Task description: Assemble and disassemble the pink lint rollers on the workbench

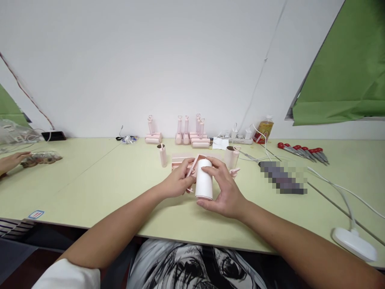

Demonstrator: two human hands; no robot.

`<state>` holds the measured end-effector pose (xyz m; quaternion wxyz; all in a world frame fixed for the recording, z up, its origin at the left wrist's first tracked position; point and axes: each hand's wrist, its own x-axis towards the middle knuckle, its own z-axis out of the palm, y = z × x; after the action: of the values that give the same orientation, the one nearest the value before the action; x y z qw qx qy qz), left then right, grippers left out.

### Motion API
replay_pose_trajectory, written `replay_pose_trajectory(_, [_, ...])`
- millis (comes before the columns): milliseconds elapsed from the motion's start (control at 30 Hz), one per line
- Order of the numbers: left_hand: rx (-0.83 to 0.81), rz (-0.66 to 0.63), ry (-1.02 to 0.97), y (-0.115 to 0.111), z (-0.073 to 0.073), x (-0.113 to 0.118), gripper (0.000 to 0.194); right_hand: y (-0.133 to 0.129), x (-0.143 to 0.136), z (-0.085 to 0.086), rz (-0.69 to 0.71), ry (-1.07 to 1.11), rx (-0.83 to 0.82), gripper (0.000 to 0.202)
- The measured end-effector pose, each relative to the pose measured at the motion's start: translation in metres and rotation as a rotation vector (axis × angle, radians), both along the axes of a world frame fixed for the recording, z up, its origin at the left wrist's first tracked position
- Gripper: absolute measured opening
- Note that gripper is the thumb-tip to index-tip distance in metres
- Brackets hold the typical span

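Evidently the roll needed a full hold: the right hand curved round it, fingers on its upper side and thumb by its lower end, probably because so smooth a cylinder could slip; the left hand pinched the pink cover between thumb and fingers, tilted close beside the roll, perhaps to keep both within sight; whether the two touched was hard to tell. Both were above the table, before its front edge; just beyond, pink cases, a handle and an upright tube limited forward reach. Rollers stood by the wall, handles up, likely to save space; rightward lay screwdrivers and a cable; far left, another person's hand touched a bag.
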<state>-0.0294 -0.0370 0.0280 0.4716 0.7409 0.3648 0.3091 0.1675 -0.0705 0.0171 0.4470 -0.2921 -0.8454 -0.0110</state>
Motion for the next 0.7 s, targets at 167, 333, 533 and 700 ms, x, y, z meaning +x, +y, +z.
replay_pose_trajectory(167, [-0.012, -0.051, -0.016, -0.0013, -0.0003, 0.0002, 0.060, -0.0007, -0.0012, 0.0013, -0.031, 0.003, 0.021, 0.072])
replay_pose_trajectory(333, [-0.026, -0.074, -0.046, -0.0010, -0.0011, 0.0000, 0.064, 0.0000, -0.0014, -0.0002, -0.076, -0.001, 0.009, 0.072])
replay_pose_trajectory(533, [-0.033, -0.093, -0.077, -0.0015, 0.0003, -0.0002, 0.063, 0.0005, -0.0018, -0.0017, -0.105, 0.010, 0.002, 0.072])
replay_pose_trajectory(700, [-0.035, -0.097, -0.072, -0.0018, 0.0004, -0.0001, 0.064, 0.0001, -0.0016, -0.0032, -0.127, 0.004, -0.020, 0.073])
